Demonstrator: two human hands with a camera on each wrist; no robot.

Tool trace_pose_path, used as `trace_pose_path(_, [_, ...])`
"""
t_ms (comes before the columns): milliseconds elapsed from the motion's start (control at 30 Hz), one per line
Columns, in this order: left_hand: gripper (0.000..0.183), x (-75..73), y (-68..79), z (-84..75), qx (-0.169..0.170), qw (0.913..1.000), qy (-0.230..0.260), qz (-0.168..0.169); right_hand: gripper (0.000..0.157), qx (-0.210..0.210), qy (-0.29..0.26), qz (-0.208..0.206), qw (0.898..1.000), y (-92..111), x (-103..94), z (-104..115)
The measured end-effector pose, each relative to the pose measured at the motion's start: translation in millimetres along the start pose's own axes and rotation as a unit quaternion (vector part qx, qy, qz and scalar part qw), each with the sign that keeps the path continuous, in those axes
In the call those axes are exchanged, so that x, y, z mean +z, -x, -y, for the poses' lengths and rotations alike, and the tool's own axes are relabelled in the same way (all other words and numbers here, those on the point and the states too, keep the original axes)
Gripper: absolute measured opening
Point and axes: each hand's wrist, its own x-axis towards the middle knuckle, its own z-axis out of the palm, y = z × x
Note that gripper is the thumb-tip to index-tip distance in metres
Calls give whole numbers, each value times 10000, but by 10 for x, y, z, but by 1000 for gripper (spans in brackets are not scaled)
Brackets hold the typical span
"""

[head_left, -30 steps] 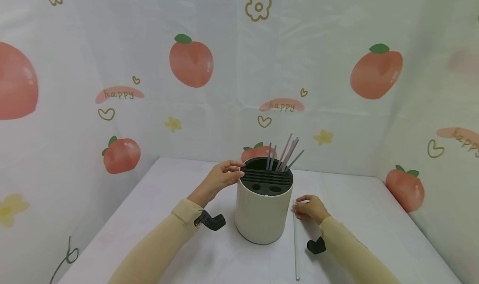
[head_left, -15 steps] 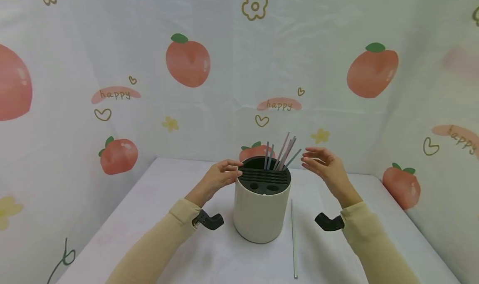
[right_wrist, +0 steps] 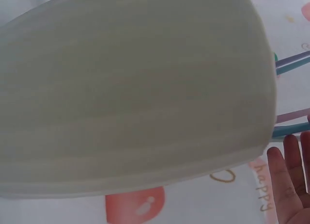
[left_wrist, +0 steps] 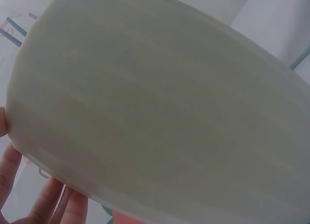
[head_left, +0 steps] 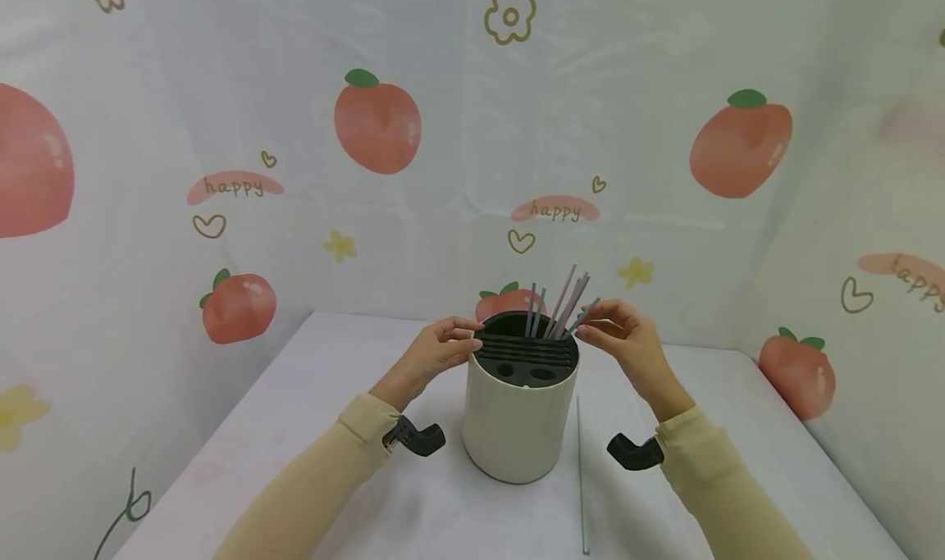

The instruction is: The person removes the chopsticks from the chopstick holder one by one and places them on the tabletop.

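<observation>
A white round knife holder (head_left: 515,429) stands upright on the table, its black insert (head_left: 522,352) showing slots, two holes and an open rear compartment. Thin purple and light blue sticks (head_left: 567,298) lean in that compartment. My left hand (head_left: 428,357) rests its extended fingers against the holder's left rim; in the left wrist view its fingertips (left_wrist: 75,207) lie along the wall. At the right rim, my right hand (head_left: 626,343) has thumb and fingers about the rightmost light blue stick (head_left: 582,319), seemingly pinching it. The right wrist view shows the hand beside a blue stick (right_wrist: 290,130), thumb mostly cut off.
A pale green stick (head_left: 581,478) lies on the white table (head_left: 354,494), right of the holder and pointing towards me. Behind and at both sides hangs a white cloth (head_left: 443,240) printed with peaches and flowers.
My right hand let go of the green stick on the table, rose to the right of the holder, then moved in left to the blue stick. My left hand has stayed at the rim.
</observation>
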Motion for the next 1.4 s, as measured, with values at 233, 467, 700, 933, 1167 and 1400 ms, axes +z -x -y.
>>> trace_pose_path(233, [35, -5, 7, 5, 6, 9999, 126, 38, 17, 13, 85, 15, 10000, 0, 24, -53])
trace_pose_path(467, [35, -6, -3, 18, -31, 9999, 97, 2, 19, -14, 3, 65, 10000, -13, 48, -63])
trace_pose_path(700, [35, -4, -10, 24, -36, 10000, 81, -3, 14, -34, 203, -65, 9998, -35, 53, -19])
trace_pose_path(933, [35, -7, -9, 17, -21, 10000, 57, 5, 18, -657, -157, -309, 9972, -172, 3, 343])
trace_pose_path(1167, [35, -7, -15, 22, -26, 10000, 51, 0, 28, -1744, -1971, -283, 9643, -317, -211, 1073])
trace_pose_path(1400, [34, -8, -26, 32, 15, 10000, -37, -17, 39, -1450, -2579, -1010, 9499, -258, -564, 1367])
